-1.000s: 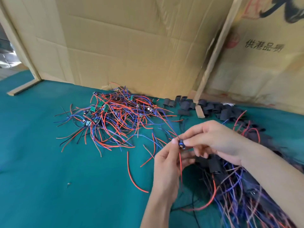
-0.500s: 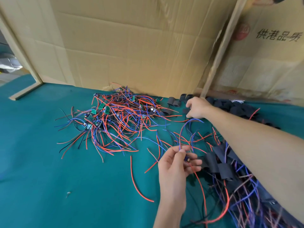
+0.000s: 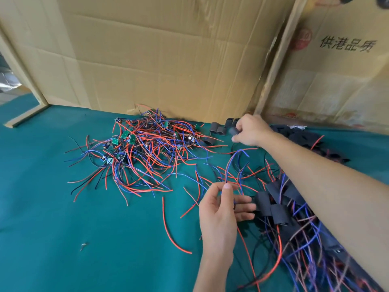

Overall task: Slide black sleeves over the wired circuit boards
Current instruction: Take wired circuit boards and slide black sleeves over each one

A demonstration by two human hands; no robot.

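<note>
My left hand [image 3: 223,209] pinches a small wired circuit board with red, blue and black leads that arch up from my fingertips; the board itself is mostly hidden by my fingers. My right hand [image 3: 249,131] is stretched out to the far side and grips one black sleeve [image 3: 233,130] beside a few loose black sleeves [image 3: 217,129]. A tangled pile of bare boards with red and blue wires [image 3: 143,150] lies at the middle left. Boards covered with black sleeves [image 3: 275,207] lie heaped under my right forearm.
Everything rests on a teal cloth [image 3: 63,218]. Cardboard sheets [image 3: 168,55] stand along the back, with a wooden strip [image 3: 273,60] between them. More black sleeves [image 3: 294,133] lie at the back right. A loose red wire [image 3: 168,226] lies in front of the pile.
My right hand left the board, reached to the far sleeves and took hold of one. My left hand stayed near, holding the board and its wires alone.
</note>
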